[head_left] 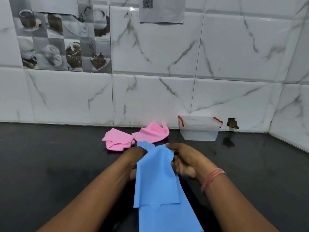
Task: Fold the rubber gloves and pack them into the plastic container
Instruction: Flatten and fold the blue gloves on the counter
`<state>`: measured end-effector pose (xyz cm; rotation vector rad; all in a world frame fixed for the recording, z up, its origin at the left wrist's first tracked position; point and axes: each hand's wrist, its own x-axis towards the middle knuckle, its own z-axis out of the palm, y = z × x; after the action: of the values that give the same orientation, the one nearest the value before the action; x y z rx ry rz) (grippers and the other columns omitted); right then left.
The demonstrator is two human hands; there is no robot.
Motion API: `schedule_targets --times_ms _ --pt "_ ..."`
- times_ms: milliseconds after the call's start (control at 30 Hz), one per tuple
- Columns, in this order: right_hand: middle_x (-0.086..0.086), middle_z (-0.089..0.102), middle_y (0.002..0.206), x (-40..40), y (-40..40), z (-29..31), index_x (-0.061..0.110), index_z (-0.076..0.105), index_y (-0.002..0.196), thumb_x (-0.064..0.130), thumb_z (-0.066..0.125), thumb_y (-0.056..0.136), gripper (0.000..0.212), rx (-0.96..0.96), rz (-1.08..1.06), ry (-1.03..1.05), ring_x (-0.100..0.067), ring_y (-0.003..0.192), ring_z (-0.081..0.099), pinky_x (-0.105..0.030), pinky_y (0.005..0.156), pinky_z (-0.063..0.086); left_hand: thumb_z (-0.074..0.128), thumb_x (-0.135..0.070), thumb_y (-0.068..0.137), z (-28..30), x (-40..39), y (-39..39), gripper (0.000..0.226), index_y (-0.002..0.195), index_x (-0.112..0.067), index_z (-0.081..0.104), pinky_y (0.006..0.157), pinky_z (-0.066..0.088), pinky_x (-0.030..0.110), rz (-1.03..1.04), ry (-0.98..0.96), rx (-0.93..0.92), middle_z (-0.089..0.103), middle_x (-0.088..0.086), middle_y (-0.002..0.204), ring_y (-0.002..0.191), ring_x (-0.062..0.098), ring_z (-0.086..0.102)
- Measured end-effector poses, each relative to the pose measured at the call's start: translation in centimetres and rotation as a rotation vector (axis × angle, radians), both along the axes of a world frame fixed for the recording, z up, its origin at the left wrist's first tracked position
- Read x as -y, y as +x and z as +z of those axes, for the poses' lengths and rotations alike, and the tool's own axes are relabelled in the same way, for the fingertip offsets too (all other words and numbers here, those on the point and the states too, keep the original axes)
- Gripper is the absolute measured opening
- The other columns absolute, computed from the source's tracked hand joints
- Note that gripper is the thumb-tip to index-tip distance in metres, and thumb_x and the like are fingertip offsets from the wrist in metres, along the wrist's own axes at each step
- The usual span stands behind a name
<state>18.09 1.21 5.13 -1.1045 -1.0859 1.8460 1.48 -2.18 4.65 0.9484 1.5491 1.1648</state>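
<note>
Blue gloves held over dark table.
Gripped at the far end by left hand and right hand; pink gloves and lidless plastic container lying near wall.

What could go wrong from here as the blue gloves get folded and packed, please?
The blue gloves hang long and loose between the left hand and right hand, so a fold may slip open or come out uneven. The plastic container looks small and sits by the wall with its lid apparently on, so it probably needs opening first, and bulky folds may not fit. The pink gloves lie crumpled just beyond the hands and could get dragged along.
</note>
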Motion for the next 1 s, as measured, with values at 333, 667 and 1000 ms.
schedule_targets --times_ms 333,667,1000 --pt "-0.019 0.071 0.123 0.0 1.9 0.2 0.003 0.062 0.132 0.014 0.069 0.094 0.040 0.047 0.208 -0.095 -0.033 0.118 0.066 -0.047 0.100 0.053 0.050 -0.006 0.085 -1.2 0.1 -0.3 0.031 0.114 -0.011 0.059 0.074 0.051 0.034 0.072 0.061 -0.163 0.067 0.014 0.107 0.096 0.031 0.068" --pt "-0.022 0.069 0.123 0.4 3.5 0.8 -0.008 0.059 0.131 0.002 0.065 0.094 0.039 0.270 0.502 -0.015 -0.029 0.094 0.076 -0.038 0.073 0.064 0.058 -0.013 0.089 -1.0 0.5 -1.4 0.011 0.097 -0.005 0.061 0.052 0.034 0.028 0.118 0.083 -0.583 0.063 0.008 0.090 0.079 0.025 0.057" --pt "-0.021 0.070 0.078 0.2 3.3 0.8 -0.013 0.063 0.113 0.000 0.065 0.092 0.025 0.630 0.445 0.223 -0.020 0.053 0.068 -0.029 0.052 0.060 0.072 -0.035 0.084 -0.8 0.9 -0.8 0.030 0.109 -0.019 0.067 0.091 0.057 0.044 -0.048 0.131 -0.562 0.074 0.002 0.104 0.095 0.020 0.070"
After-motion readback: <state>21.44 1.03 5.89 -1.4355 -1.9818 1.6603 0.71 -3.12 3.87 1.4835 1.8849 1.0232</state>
